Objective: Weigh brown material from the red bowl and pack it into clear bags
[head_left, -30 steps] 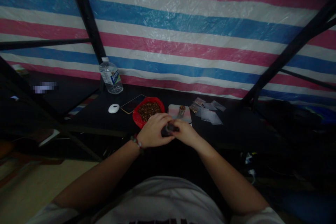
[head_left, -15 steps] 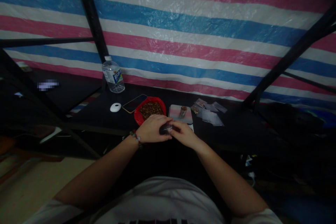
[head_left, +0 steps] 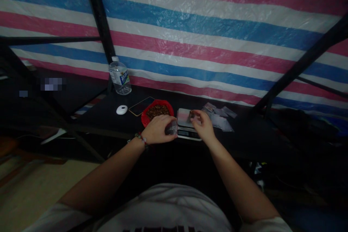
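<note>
My left hand [head_left: 157, 129] is closed around a clear plastic bag [head_left: 172, 128], fingers above and thumb below, just left of the digital scale [head_left: 183, 116]. My right hand [head_left: 204, 126] reaches over the scale's plate, its fingers wrapped round a small cup [head_left: 191, 114] of brown bits. Whether the cup still touches the plate I cannot tell. A red bag [head_left: 145, 119], rolled open and filled with dry brown pieces [head_left: 157, 111], sits behind my left hand.
Several small clear bags [head_left: 221, 121], some with brown bits inside, lie right of the scale. Left of the red bag are a phone [head_left: 141, 107] and a white mouse [head_left: 121, 110]. A plastic bottle [head_left: 120, 78] stands behind, near a black frame post [head_left: 102, 18]. Striped sheeting [head_left: 190, 40] hangs behind the table.
My right hand has left the plastic bag, moved right and up to the scale, and taken hold of the small cup. My left hand keeps the bag; the scale's display now shows.
</note>
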`<state>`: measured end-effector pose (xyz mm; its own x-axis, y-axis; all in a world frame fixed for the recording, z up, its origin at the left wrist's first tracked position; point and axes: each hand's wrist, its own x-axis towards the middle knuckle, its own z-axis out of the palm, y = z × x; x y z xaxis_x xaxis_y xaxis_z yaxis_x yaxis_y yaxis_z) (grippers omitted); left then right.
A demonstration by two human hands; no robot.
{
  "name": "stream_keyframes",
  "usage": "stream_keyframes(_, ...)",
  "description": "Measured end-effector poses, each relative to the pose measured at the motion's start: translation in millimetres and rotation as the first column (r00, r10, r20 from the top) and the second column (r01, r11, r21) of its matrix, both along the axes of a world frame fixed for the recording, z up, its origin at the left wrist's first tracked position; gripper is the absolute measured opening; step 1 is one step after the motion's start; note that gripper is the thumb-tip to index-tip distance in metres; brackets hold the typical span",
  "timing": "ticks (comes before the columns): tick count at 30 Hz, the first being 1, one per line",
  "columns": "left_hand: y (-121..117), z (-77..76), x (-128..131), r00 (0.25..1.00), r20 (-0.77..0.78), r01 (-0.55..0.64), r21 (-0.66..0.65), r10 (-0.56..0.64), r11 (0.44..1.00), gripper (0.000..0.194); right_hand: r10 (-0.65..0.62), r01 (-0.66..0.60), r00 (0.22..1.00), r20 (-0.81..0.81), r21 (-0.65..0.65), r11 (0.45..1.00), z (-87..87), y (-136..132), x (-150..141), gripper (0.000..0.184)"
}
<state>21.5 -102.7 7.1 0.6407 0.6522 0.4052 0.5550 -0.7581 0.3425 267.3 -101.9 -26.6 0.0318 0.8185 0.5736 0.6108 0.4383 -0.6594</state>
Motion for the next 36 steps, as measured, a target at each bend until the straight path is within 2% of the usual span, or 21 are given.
stream_keyframes(2,6,-2.1,-3,0.999,0.014,-0.041,0.001,0.041,0.999,0.060,-0.132,0.133,0.991,0.032,-0.008,0.991,-10.2,18,18,0.058)
stream_keyframes(4,11,-5.6,-5,0.997,0.029,-0.077,0.000,0.077,0.997,0.061,-0.190,0.195,0.979,0.068,-0.079,0.978,-22.1,33,31,0.068)
stream_keyframes(7,18,-12.2,-6,0.991,0.046,-0.129,-0.003,0.129,0.992,0.059,-0.189,0.202,0.978,0.089,-0.164,0.966,-35.8,49,37,0.060)
stream_keyframes(10,22,-18.1,-7,0.980,0.064,-0.189,-0.012,0.189,0.982,0.057,-0.145,0.160,0.985,0.090,-0.189,0.969,-37.8,55,36,0.045)
stream_keyframes(13,28,-22.9,-8,0.974,0.091,-0.207,-0.039,0.210,0.978,0.059,-0.129,0.142,0.989,0.076,-0.204,0.969,-28.6,56,33,0.039)
stream_keyframes(17,33,-26.9,-9,0.969,0.153,-0.185,-0.066,0.193,0.980,0.060,-0.117,0.118,0.993,0.015,-0.177,0.977,-10.0,51,19,0.039)
stream_keyframes(23,31,-25.8,-8,0.959,0.209,-0.181,-0.065,0.191,0.981,0.056,0.059,-0.072,0.995,-0.083,-0.163,0.984,10.6,33,-29,0.044)
stream_keyframes(27,27,-21.2,-8,0.947,0.253,-0.190,-0.063,0.200,0.980,0.055,0.159,-0.162,0.987,-0.035,-0.137,0.977,22.1,20,-50,0.036)
stream_keyframes(31,24,-16.8,-8,0.933,0.290,-0.204,-0.056,0.211,0.977,0.053,0.204,-0.195,0.976,0.074,-0.114,0.974,30.8,15,-53,0.033)
stream_keyframes(36,22,-16.0,-6,0.931,0.304,-0.189,-0.070,0.202,0.979,0.052,0.347,-0.339,0.938,0.026,-0.152,0.928,36.7,18,-49,0.035)
